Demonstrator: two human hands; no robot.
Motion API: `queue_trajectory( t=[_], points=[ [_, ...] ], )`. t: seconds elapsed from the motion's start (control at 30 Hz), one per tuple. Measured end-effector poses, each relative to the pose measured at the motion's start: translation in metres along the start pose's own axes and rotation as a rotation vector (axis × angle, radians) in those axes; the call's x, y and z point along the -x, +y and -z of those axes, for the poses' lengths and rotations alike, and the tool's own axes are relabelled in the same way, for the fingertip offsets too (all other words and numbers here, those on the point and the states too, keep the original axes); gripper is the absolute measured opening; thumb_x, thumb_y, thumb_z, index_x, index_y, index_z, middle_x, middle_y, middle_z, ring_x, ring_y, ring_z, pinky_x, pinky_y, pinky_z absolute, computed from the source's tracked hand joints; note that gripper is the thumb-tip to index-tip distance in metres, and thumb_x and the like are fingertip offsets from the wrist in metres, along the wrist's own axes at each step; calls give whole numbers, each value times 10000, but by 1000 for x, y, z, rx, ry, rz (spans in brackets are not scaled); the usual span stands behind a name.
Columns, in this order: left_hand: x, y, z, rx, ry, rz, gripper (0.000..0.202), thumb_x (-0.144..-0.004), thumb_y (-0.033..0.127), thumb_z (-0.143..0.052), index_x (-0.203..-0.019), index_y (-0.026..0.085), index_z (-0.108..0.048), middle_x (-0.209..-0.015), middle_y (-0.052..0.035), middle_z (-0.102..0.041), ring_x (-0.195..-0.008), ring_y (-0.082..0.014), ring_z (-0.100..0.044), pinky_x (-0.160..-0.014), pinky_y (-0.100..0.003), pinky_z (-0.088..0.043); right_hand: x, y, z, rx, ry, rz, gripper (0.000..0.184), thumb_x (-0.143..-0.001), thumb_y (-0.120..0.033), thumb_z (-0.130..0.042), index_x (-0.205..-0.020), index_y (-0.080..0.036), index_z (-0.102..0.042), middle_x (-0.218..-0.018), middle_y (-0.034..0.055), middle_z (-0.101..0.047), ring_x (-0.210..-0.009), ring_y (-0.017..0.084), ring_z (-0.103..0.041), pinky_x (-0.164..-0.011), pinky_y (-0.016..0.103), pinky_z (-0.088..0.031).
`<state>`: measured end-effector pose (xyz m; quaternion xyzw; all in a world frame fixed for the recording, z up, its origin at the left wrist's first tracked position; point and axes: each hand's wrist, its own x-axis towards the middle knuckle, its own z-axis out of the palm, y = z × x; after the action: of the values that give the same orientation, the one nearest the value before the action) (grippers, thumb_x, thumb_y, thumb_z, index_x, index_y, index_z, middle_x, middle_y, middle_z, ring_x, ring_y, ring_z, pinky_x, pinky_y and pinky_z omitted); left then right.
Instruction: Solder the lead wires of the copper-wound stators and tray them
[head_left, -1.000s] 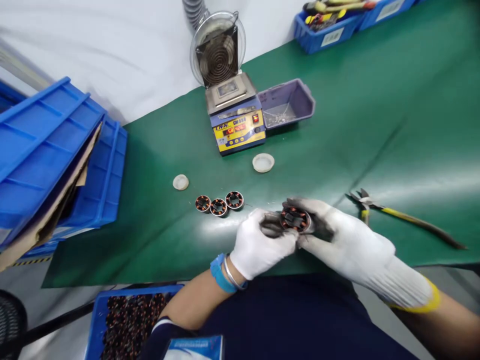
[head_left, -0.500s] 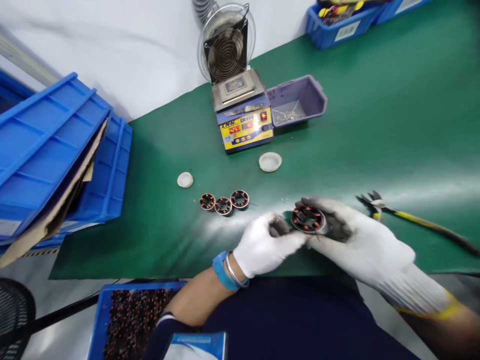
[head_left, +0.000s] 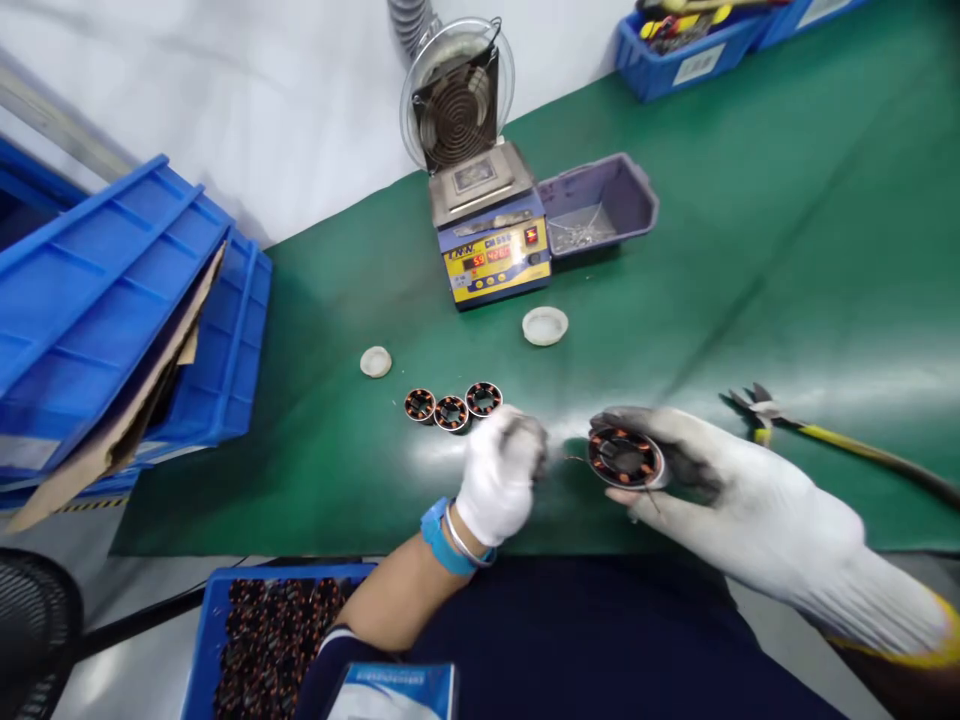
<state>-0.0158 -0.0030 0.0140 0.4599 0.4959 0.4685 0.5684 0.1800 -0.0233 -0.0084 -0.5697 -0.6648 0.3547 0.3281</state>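
My right hand (head_left: 739, 505), in a white glove with blackened fingertips, holds a motor stator (head_left: 627, 458) with copper windings by its rim, just above the green bench. A thin wire end sticks out of the stator to the left. My left hand (head_left: 501, 475), also gloved, is apart from that stator and smeared by motion, so its fingers are unclear. Close beyond it on the bench lie three smaller-looking stators: a left one (head_left: 420, 405), a middle one (head_left: 451, 413) and a right one (head_left: 484, 399).
A solder pot (head_left: 495, 235) with a lit display stands at the back, beside a purple bin (head_left: 637, 205). Two white shallow lids, one nearer (head_left: 545, 326) and one left (head_left: 376, 362), lie before it. Cutting pliers (head_left: 772, 412) lie right. Blue crates (head_left: 225, 350) stand left.
My left hand has let go of the stator and moved left, towards the three on the bench. My right hand still holds its stator, now slightly further right and lower.
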Motion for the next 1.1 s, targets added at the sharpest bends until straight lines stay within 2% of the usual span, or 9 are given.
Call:
queue_trajectory(
  t=[0.1,0.3,0.47,0.63,0.73,0.8,0.87,1.03,1.1],
  points=[
    [1,3,0,-82,-311,113,440,-840,525,-711,-620,198,-514,-516,42,-466,-454,-78,-393,-435,-214,-314,1,3,6,52,8,66,508,-764,-468,-669,-1227,-261,-693,-1153,70,-743,-943,275,-754,-919,426,-642],
    [-2,-1,5,83,182,-57,414,-874,571,-660,-749,201,-522,-628,41,-520,-479,-78,-454,-471,-211,-376,2,-8,22,172,-157,217,407,-776,-350,-637,-1162,-275,-741,-1191,37,-744,-1055,265,-743,-884,334,-650],
    [0,0,6,-302,-223,-166,423,-832,548,-735,-670,198,-559,-628,15,-541,-590,-122,-498,-588,-259,-433,10,2,20,253,-228,114,548,-727,-322,-613,-1267,-281,-696,-1180,41,-745,-990,269,-755,-836,351,-656],
    [-1,1,7,-53,218,-155,525,-896,709,-557,-713,221,-494,-588,38,-472,-504,-106,-444,-515,-245,-403,18,17,17,285,-253,79,603,-711,-310,-599,-1311,-335,-650,-1251,9,-719,-1011,255,-750,-807,339,-658],
    [0,3,8,-110,-21,-111,545,-815,733,-643,-692,208,-559,-636,6,-553,-563,-124,-503,-552,-256,-434,11,8,22,266,-222,38,537,-727,-375,-590,-1255,-322,-670,-1223,15,-729,-1048,264,-743,-840,371,-660],
    [1,4,6,-197,-304,10,470,-762,612,-759,-631,197,-583,-600,6,-559,-549,-121,-482,-528,-255,-405,6,-2,26,246,-220,-6,499,-710,-421,-595,-1184,-302,-696,-1166,26,-747,-1035,271,-746,-859,390,-658],
    [1,6,3,-224,-408,138,418,-784,510,-755,-591,197,-556,-539,26,-505,-506,-105,-429,-485,-244,-347,3,-10,29,230,-226,-49,487,-681,-443,-598,-1132,-295,-710,-1126,29,-757,-1018,275,-750,-861,397,-657],
    [-3,7,0,21,143,75,466,-845,580,-679,-648,217,-463,-525,57,-464,-445,-84,-420,-464,-223,-353,-7,-8,37,136,-187,-98,522,-641,-455,-637,-1128,-280,-698,-1168,51,-746,-1055,271,-740,-914,379,-638],
    [-2,3,0,-4,131,-26,471,-860,589,-674,-654,212,-481,-546,53,-477,-464,-87,-432,-488,-227,-375,-26,-3,41,90,-133,-102,566,-668,-487,-676,-1182,-251,-669,-1185,80,-739,-1040,259,-742,-927,353,-631]
  ],
)
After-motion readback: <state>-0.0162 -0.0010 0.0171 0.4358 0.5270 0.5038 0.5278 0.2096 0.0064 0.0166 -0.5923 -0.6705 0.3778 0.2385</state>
